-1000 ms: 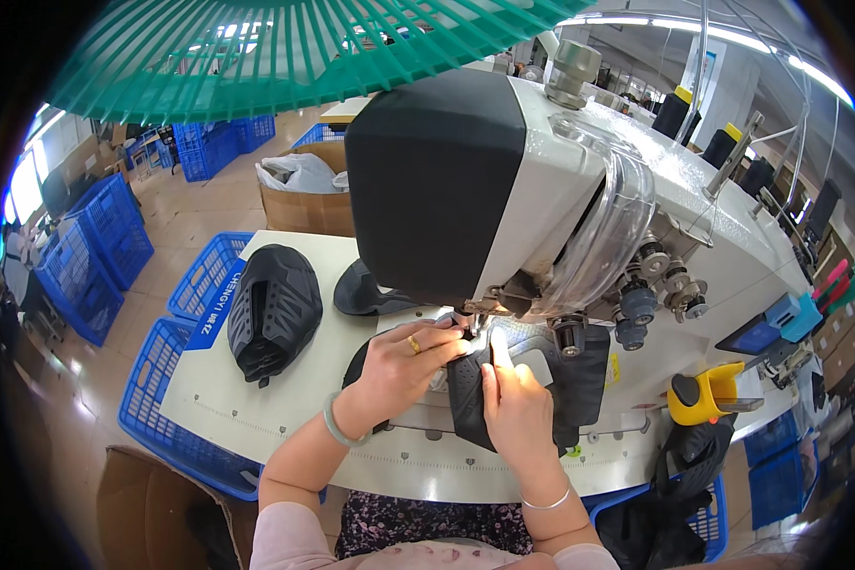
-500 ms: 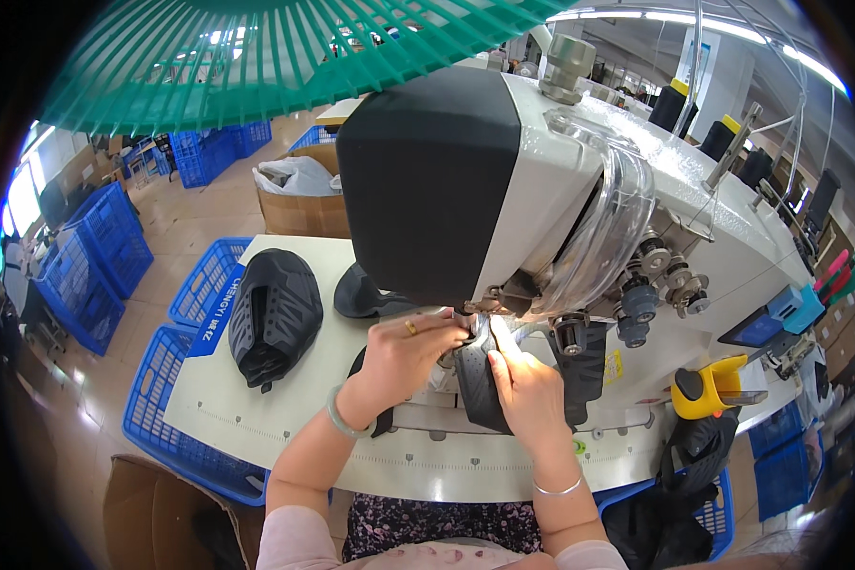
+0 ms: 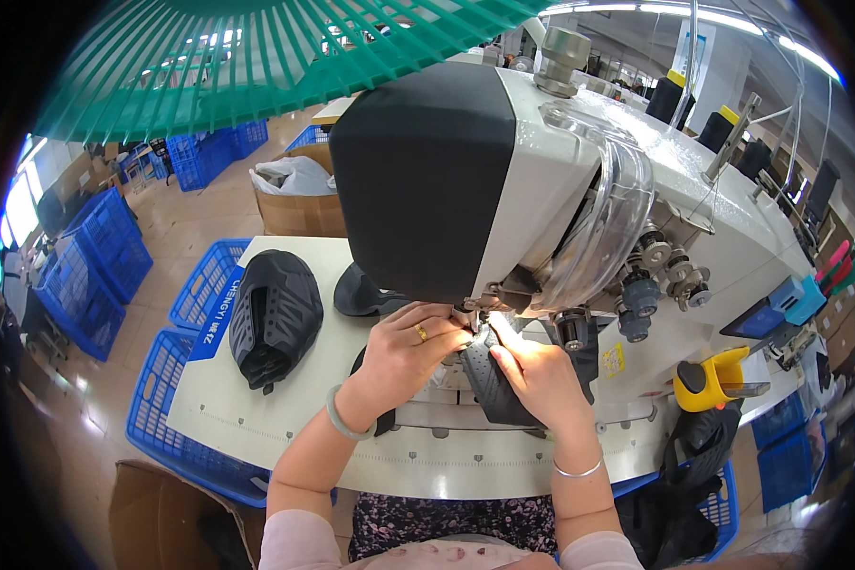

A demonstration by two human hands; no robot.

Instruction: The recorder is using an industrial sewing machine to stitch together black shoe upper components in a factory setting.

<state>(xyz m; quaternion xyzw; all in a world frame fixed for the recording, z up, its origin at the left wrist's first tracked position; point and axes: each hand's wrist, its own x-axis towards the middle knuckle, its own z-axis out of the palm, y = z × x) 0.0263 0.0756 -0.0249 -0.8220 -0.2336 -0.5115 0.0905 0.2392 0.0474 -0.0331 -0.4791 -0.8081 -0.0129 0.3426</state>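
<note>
Under the lit needle area of a sewing machine [image 3: 427, 180], my two hands work on a perforated black shoe upper [image 3: 492, 389]. My left hand [image 3: 404, 351] pinches its far end beside the needle, fingertips close together and partly hidden. From the right, my right hand [image 3: 544, 380] grips the upper's edge, thumb on top and forefinger stretched toward the needle. The near part of the upper slants down toward the table's front edge. Left of my hands, a shaped black shoe upper [image 3: 274, 318] lies on the table, and another dark piece [image 3: 361, 293] sits behind my left hand.
A white table [image 3: 304, 432] carries the machine. Blue crates [image 3: 157, 385] stand at its left, and another crate with black pieces [image 3: 670, 522] at lower right. A yellow holder [image 3: 708, 385] is on the right. Thread tensioners [image 3: 641, 294] project near my right hand. A green fan guard [image 3: 256, 95] hangs overhead.
The shoe upper has turned, its near end swinging to the right. My right hand has shifted right and slightly down with it; my left hand stays near the needle.
</note>
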